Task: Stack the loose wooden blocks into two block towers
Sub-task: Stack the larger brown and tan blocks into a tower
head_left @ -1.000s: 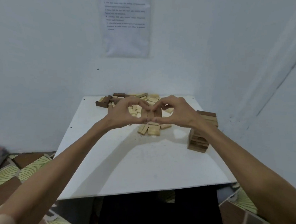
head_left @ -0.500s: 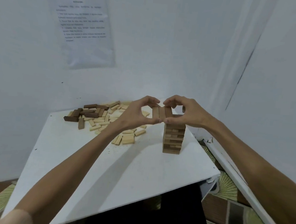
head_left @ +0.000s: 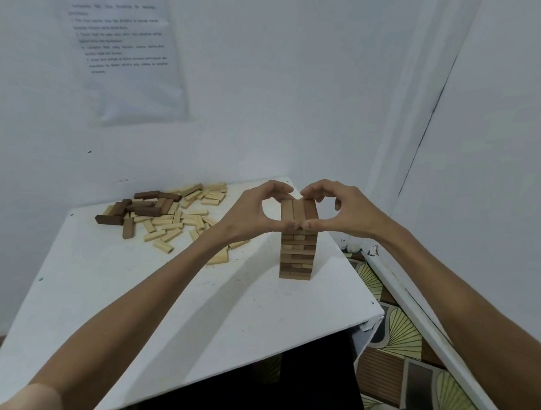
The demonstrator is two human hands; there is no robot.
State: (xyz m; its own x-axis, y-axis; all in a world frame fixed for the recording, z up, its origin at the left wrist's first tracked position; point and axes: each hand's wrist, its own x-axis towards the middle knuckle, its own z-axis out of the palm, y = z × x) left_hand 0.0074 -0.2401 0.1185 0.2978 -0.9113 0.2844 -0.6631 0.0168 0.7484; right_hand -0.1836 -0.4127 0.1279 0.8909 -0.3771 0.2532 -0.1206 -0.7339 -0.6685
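A brown wooden block tower [head_left: 297,254] stands near the right edge of the white table [head_left: 159,309]. A row of three brown blocks [head_left: 298,210] sits at the tower's top, held between both hands. My left hand [head_left: 249,216] pinches the row from the left, thumb at its near end and fingers curled over its far end. My right hand [head_left: 342,213] pinches it the same way from the right. A pile of loose blocks [head_left: 172,214], pale and dark brown, lies at the table's far left.
White walls close in behind and to the right of the table, with a printed sheet [head_left: 126,50] taped on the back wall. The table's right edge is close to the tower. Patterned floor [head_left: 412,358] shows to the right below.
Both hands carried the three-block row from above the loose pile rightward to the top of the tower. The camera turned right with them.
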